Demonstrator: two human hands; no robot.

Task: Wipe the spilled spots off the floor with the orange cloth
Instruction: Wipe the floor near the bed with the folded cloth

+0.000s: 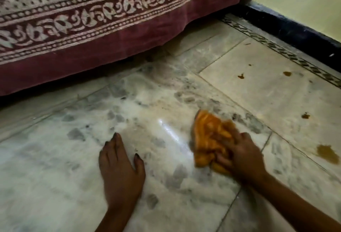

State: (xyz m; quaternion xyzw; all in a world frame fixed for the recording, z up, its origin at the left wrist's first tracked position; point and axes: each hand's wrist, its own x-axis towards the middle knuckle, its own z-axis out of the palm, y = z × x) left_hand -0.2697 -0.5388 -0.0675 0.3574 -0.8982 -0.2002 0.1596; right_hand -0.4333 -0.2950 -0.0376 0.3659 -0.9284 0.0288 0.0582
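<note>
Marble floor (55, 176), pale with grey veining, with a glare streak (169, 130) mid-frame. We saw the left hand (120, 165) flat on it, fingers straight and together, thumb out, holding nothing. The right hand (243, 158) sat to its right, fingers curled into the cloth (210, 137), gripping it and pressing it on the floor. That hand was motion-blurred, so we couldn't read finger detail. The cloth was orange and bunched, mostly sticking out ahead and left of the knuckles. The spots (305, 115) were brown, all on the tiles right of the cloth, none touching it. The biggest spot (327, 153) lay right of the right hand, near the frame edge. Smaller ones lay farther up, toward the patterned border strip (276, 47). Past that we saw a dark skirting (295, 28) and a yellowish wall (304, 1). Top left, a maroon-and-white printed bedspread (92, 19) hung close to the floor, with a dark gap under it.
</note>
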